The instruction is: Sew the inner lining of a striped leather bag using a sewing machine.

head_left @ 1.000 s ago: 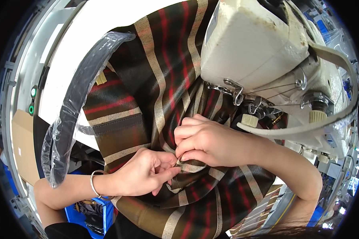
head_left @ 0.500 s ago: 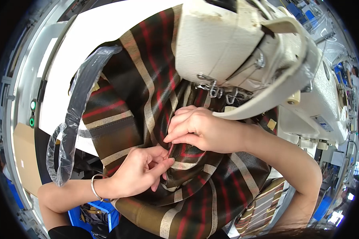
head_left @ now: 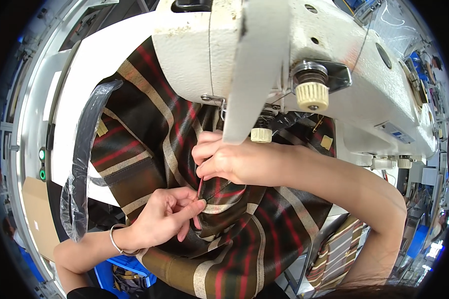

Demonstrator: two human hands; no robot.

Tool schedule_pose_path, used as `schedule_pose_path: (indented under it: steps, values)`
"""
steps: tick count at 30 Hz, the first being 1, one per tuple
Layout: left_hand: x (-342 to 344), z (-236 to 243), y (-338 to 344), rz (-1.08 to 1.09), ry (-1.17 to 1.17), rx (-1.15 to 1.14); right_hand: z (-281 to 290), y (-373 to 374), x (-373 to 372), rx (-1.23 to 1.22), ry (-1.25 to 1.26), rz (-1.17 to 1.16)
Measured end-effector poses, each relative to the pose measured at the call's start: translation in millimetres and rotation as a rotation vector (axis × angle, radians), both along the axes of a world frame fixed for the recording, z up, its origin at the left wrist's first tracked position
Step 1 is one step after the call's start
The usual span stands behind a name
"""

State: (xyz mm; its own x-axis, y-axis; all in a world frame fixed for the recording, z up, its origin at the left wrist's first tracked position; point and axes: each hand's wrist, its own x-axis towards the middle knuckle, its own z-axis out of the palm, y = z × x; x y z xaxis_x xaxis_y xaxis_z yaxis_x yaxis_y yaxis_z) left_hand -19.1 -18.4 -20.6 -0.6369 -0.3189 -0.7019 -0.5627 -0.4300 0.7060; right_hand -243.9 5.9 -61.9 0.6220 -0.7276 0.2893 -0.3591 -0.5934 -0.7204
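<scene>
A large plaid bag of shiny brown material with red and cream stripes lies bunched over the sewing machine's bed. My left hand, a bracelet at its wrist, pinches a narrow red-edged fold of the bag between thumb and fingers. Just above and to the right, my right hand is closed on the same fold, its fingertips bent down close to the needle area. The sewing machine stands over the work; its needle and presser foot are mostly hidden. A dark strap wrapped in clear plastic hangs on the bag's left side.
The white tabletop spreads to the left behind the bag. Below my left forearm is a blue crate with things in it. A striped piece sits at the lower right, and brown cardboard stands at the left.
My viewpoint has shifted, so the machine's head and its pale bar look larger and further left. Both hands keep their hold on the fold and appear slightly further left.
</scene>
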Motion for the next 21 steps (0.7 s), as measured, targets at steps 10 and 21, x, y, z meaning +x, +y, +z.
schedule_pose_path:
  steps: [10,21]
  values:
    - [-9,6,1,-0.084,-0.022,-0.327,-3,-2,6,0.095,0.052,-0.057]
    - [-11,6,-7,0.063,-0.056,-0.112,-10,18,-6,-0.319,0.134,-0.601]
